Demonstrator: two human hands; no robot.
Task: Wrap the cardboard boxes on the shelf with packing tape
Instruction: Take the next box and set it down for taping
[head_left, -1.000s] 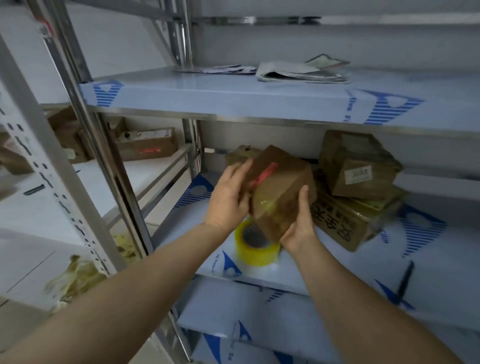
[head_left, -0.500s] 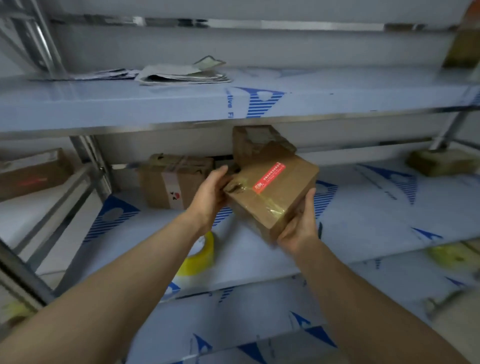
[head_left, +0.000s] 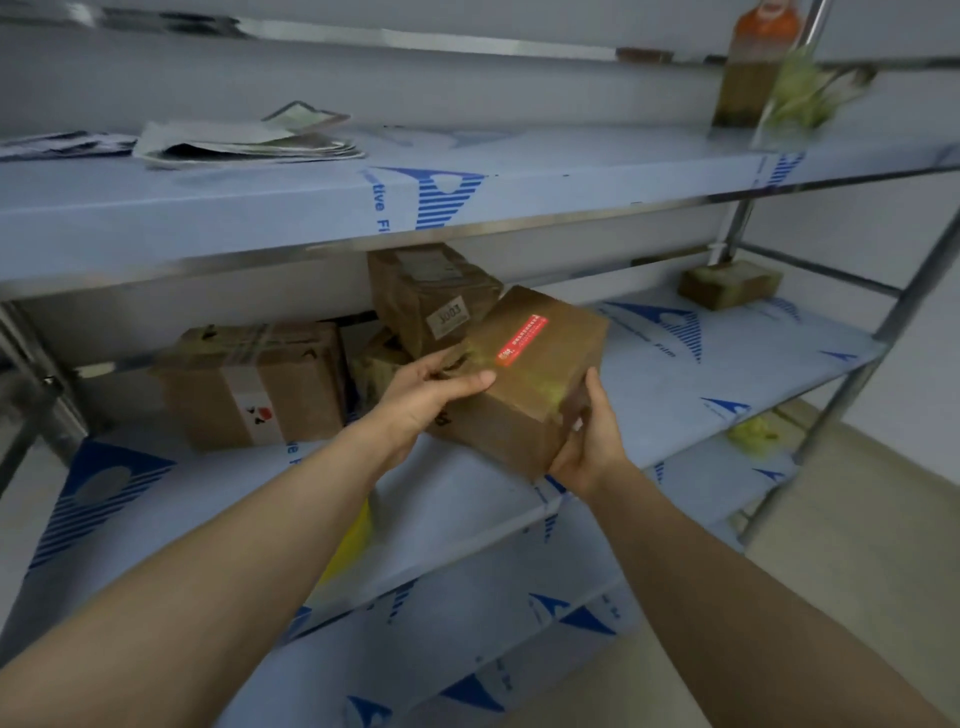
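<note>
Box shifted since the previous frame: the left hand's thumb now lies across the top face instead of at the box's left end, and the yellow tape roll (head_left: 354, 538) is mostly hidden behind the left forearm.

Cardboard box (head_left: 524, 395) is held tilted over the front edge of the middle shelf (head_left: 701, 374), red label (head_left: 522, 340) facing up. Left hand (head_left: 423, 397) grips its left end, fingers curled over the far edge. Right hand (head_left: 589, 444) grips the near right corner, thumb up the side, fingers underneath.

Just behind it sits a taped box (head_left: 426, 291) with a pale sticker. Larger box (head_left: 260, 384) stands toward the shelf's back left. Small box (head_left: 730, 283) sits at the back right corner.

Upper shelf (head_left: 311, 208) carries papers (head_left: 244, 140) at the left and a bottle (head_left: 748, 67) at the right end.
</note>
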